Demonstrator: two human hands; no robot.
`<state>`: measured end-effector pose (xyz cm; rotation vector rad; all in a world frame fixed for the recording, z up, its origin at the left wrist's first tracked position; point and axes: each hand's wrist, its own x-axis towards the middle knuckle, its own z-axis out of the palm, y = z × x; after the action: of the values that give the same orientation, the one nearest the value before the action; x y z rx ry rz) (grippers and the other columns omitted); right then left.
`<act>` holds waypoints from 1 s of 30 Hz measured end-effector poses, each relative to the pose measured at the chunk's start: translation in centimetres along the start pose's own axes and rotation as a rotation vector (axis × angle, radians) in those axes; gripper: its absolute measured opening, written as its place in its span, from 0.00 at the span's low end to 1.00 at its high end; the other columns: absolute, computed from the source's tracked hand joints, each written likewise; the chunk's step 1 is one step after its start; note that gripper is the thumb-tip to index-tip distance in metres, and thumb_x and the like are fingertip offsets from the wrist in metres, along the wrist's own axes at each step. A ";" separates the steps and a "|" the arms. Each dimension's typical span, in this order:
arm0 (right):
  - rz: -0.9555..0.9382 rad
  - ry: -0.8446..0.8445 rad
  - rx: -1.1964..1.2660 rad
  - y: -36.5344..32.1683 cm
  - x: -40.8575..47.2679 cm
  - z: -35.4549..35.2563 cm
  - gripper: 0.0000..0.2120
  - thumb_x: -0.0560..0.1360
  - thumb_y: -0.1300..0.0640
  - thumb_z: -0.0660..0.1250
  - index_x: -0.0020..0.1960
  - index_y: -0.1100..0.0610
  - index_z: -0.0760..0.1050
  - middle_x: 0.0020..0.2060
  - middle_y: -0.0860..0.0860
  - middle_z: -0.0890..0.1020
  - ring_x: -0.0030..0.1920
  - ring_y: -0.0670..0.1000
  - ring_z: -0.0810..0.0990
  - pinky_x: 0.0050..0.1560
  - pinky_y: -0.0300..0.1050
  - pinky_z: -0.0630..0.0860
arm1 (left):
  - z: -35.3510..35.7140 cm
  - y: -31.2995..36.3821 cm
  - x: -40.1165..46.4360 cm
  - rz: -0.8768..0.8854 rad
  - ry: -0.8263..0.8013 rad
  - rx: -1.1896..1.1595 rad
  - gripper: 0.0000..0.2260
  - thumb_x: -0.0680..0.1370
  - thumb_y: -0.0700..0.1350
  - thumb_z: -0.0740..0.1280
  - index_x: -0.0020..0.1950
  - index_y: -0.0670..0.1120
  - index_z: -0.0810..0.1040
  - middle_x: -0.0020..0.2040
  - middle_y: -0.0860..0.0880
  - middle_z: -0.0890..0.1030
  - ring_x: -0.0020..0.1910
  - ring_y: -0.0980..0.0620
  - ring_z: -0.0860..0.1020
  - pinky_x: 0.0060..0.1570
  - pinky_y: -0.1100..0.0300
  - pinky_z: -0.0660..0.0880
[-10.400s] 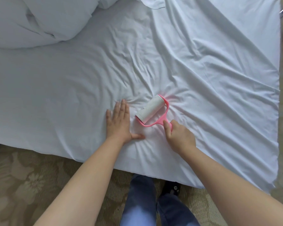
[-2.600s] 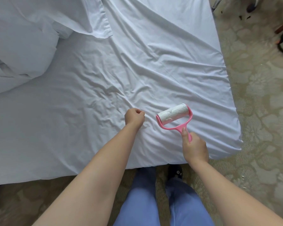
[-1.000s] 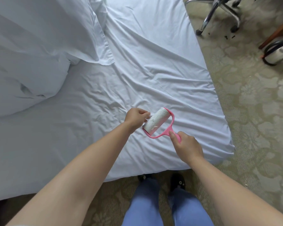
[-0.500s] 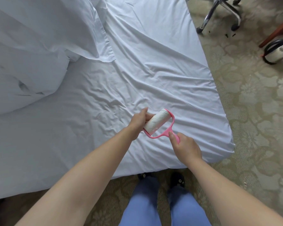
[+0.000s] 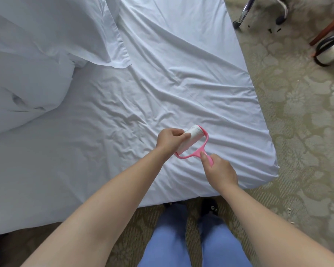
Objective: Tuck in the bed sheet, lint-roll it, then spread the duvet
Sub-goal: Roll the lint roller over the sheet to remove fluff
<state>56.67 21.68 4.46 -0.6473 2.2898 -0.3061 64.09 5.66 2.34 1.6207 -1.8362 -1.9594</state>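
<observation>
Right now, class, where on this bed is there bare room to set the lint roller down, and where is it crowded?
Free: the wrinkled white bed sheet between the bunched white duvet and the bed's right edge, and the near-left stretch below the duvet. Crowded: the far left under the duvet, and the near-right corner, where the left hand and right hand hold the pink-framed lint roller.

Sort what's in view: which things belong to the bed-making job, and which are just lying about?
Job:
- sheet, wrinkled, on the mattress
- lint roller, right hand on its pink handle, left hand pinching the roll
- duvet, bunched far left

Lying about:
- chair base on the carpet
- round metal object, far right
</observation>
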 end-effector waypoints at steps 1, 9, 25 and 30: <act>-0.002 0.000 0.004 -0.1 0.1 -0.1 0.21 0.80 0.38 0.49 0.35 0.50 0.64 0.33 0.49 0.73 0.39 0.56 0.73 0.36 0.48 0.65 | 0.0 0.1 0.0 0.013 -0.021 0.032 0.13 0.71 0.50 0.74 0.51 0.43 0.84 0.42 0.51 0.83 0.41 0.55 0.79 0.43 0.62 0.74; 0.019 0.026 0.053 -0.6 0.5 -0.9 0.22 0.80 0.40 0.51 0.33 0.52 0.62 0.31 0.49 0.72 0.37 0.56 0.71 0.33 0.48 0.61 | -0.1 1.0 0.5 0.032 -0.169 0.080 0.15 0.71 0.49 0.74 0.47 0.37 0.81 0.35 0.48 0.72 0.34 0.53 0.70 0.31 0.63 0.64; 0.002 0.011 0.136 0.0 1.0 -1.3 0.25 0.80 0.38 0.51 0.32 0.55 0.59 0.28 0.49 0.67 0.30 0.50 0.64 0.30 0.47 0.58 | -1.3 2.2 1.3 -0.291 -0.420 -0.162 0.19 0.82 0.57 0.57 0.60 0.44 0.76 0.47 0.45 0.84 0.42 0.50 0.82 0.44 0.58 0.77; -0.004 0.013 0.127 0.1 1.1 -1.5 0.26 0.79 0.37 0.50 0.33 0.55 0.59 0.28 0.49 0.66 0.30 0.51 0.63 0.31 0.47 0.58 | -1.8 1.8 1.7 -0.392 -0.443 -0.266 0.34 0.79 0.68 0.49 0.69 0.43 0.72 0.53 0.44 0.80 0.48 0.45 0.82 0.55 0.51 0.78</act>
<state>54.91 21.20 4.87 -0.5863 2.2607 -0.4550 63.38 2.73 2.96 1.6573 -1.3320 -2.7791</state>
